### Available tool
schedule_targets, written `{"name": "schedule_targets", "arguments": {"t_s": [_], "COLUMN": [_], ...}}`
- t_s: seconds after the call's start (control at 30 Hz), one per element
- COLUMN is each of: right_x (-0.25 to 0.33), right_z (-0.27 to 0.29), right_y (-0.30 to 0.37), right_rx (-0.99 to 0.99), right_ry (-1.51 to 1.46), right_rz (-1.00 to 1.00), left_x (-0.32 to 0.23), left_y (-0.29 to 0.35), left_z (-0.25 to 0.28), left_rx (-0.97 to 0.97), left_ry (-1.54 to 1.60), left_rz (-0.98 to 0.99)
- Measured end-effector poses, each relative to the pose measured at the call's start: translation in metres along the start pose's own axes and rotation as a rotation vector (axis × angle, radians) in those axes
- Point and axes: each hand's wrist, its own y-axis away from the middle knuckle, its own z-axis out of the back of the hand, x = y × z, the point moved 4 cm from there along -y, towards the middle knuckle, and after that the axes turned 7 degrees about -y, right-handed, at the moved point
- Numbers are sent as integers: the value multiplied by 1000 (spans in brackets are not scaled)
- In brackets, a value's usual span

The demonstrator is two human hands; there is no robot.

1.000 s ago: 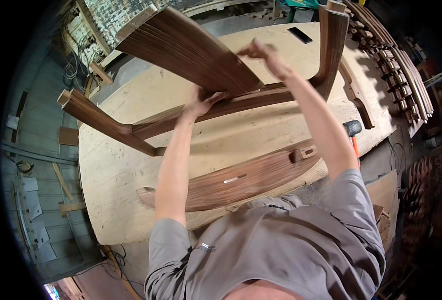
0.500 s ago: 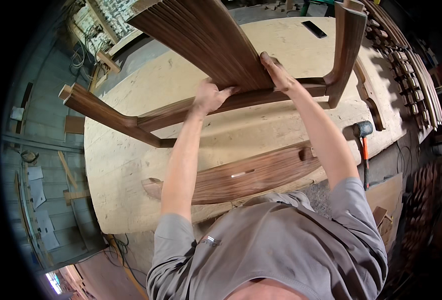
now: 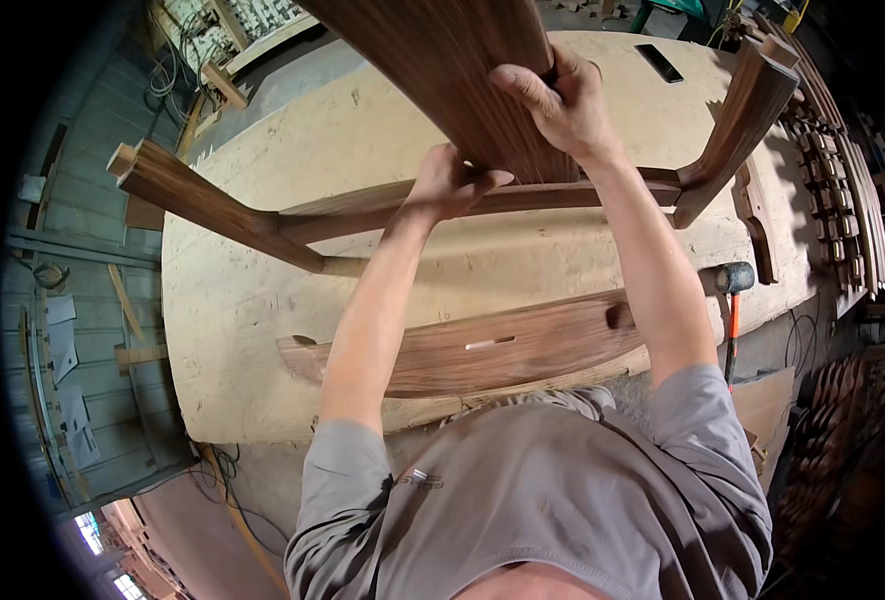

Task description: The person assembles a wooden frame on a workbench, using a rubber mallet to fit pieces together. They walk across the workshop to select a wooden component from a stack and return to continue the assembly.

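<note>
Nearest, a curved brown plank [image 3: 543, 343] with a slot lies on the pale surface [image 3: 238, 300], a mallet [image 3: 734, 310] beyond its right end. Further out, a wide dark board [image 3: 453, 65] rises from the long rail of a wooden frame [image 3: 198, 208]. The left hand [image 3: 450, 183] touches the board's lower left, thumb extended; whether its partly hidden fingers pinch, I cannot tell. The right hand [image 3: 575, 105] clasps the right edge between thumb and fingers. Farther off lies a phone [image 3: 660, 63].

Bare forearms [image 3: 375, 315] are slanting inward, the left grip [image 3: 447, 184] pointing its thumb [image 3: 490, 180] toward 3 o'clock, the right grip [image 3: 575, 108] aiming its own toward 10.
</note>
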Motion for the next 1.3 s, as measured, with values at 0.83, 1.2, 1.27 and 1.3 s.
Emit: {"name": "schedule_targets", "arguments": {"t_s": [0.83,1.2,1.27,1.3], "right_x": [-40,-54,-51,-51], "right_z": [259,297,301,301], "right_y": [302,317,314,312], "right_rx": [-1006,-674,-647,-630], "right_ry": [-253,155,176,185], "right_rz": [-584,-615,-626,-625], "left_x": [-18,-5,-3,-3], "left_y": [105,150,158,161], "left_z": [-4,-64,-68,-68], "left_rx": [332,170,146,139], "left_ry": [-901,-1025,-1035,-1045], "left_rz": [182,87,96,102]}}
